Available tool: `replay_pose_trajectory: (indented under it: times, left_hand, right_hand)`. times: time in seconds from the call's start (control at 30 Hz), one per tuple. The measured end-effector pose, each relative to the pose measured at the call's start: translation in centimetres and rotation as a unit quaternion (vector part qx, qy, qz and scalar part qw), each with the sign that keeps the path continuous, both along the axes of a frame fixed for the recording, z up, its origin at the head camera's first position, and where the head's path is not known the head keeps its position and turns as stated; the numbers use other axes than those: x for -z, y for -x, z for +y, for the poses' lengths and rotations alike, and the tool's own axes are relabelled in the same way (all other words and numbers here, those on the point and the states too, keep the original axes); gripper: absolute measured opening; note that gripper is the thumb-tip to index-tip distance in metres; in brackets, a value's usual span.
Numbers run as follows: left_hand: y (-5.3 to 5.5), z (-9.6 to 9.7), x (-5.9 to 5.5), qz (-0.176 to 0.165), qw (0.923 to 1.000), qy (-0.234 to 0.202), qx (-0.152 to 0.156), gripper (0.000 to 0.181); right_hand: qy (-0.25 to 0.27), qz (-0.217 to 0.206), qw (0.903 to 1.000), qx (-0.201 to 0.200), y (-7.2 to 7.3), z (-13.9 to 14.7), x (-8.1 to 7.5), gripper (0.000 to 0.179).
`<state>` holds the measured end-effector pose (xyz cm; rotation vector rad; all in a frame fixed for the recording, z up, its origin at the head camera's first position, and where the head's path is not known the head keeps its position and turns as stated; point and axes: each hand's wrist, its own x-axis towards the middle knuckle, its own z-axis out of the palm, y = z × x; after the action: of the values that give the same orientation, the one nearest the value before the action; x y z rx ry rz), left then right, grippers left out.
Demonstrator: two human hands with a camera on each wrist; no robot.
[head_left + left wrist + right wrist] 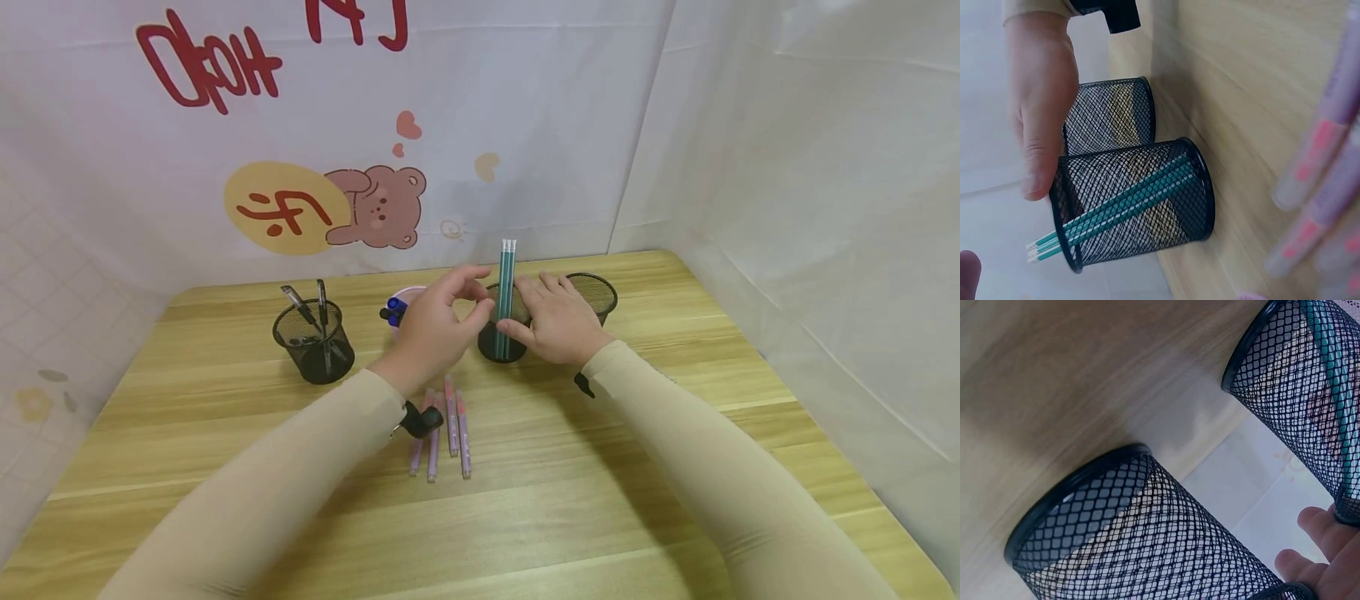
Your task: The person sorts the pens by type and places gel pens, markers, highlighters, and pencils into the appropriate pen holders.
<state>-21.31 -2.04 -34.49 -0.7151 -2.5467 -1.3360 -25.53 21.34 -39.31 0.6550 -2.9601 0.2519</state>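
Note:
Green pencils (506, 287) with white ends lean in a black mesh pen holder (1141, 206), their ends rising above its rim. My left hand (442, 325) hovers just left of this holder in the head view, thumb and fingers bent and apart, nothing between them. My right hand (562, 321) is at the holder's right side, fingers stretched out and thumb extended at the rim. In the right wrist view its fingers (1329, 534) reach the rim. Beside that stands a second mesh holder (1166, 544), partly behind my right hand in the head view.
Several lilac pens (452, 421) with pink marks lie on the wooden table (540, 517) near my left wrist. A mesh holder (322, 358) with black pens stands at the left. Behind my left hand, a pink-rimmed holder (411, 293) contains blue markers (395, 308). White curtains (555, 167) border the table.

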Motion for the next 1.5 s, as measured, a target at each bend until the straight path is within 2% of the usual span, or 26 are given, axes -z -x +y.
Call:
replay_pose_trajectory:
  times: [0.17,0.27,0.37,0.63,0.83,1.0,1.17,1.33,1.5]
  left_hand:
    - [-1.3,-2.0,0.0,0.051,0.9976,0.042,0.022,0.043]
    - [-2.0,-3.4,0.3,0.071,0.9947,0.07,0.027,0.044]
    - [-2.5,-4.8,0.7,0.082,0.9919,0.092,0.033,0.045]
    - [-3.8,-7.7,1.0,0.083,0.9862,0.138,0.038,0.049]
    - [-5.2,-9.2,1.2,0.121,0.9774,0.169,0.038,0.056]
    - [-6.0,-10.1,1.6,0.154,0.9677,0.196,0.038,0.057]
    - [-6.6,-11.0,1.7,0.168,0.9588,0.225,0.044,0.064]
    - [-7.3,-12.0,2.1,0.157,0.9567,0.241,0.044,0.068]
    - [-7.6,-12.6,2.5,0.154,0.9569,0.243,0.037,0.067]
  right_hand:
    - [0.012,-0.012,0.9999,0.003,0.0,0.0,-0.1,0.092]
    - [0.024,-0.026,0.9993,0.008,-0.1,-0.1,-0.3,0.093]
    - [0.035,-0.039,0.9986,0.009,-0.1,-0.1,-0.6,0.094]
    - [0.088,-0.056,0.9945,-0.009,0.2,0.4,-1.3,0.087]
    - [0.133,-0.067,0.9888,-0.01,0.1,0.7,-2.2,0.084]
    - [0.126,-0.063,0.99,0.002,0.0,1.5,-3.3,0.082]
    - [0.106,-0.067,0.9921,0.008,0.2,3.6,-4.1,0.086]
    - [0.083,-0.077,0.9931,0.028,0.3,6.1,-4.2,0.093]
    - [0.058,-0.074,0.9948,0.04,0.3,7.7,-3.9,0.097]
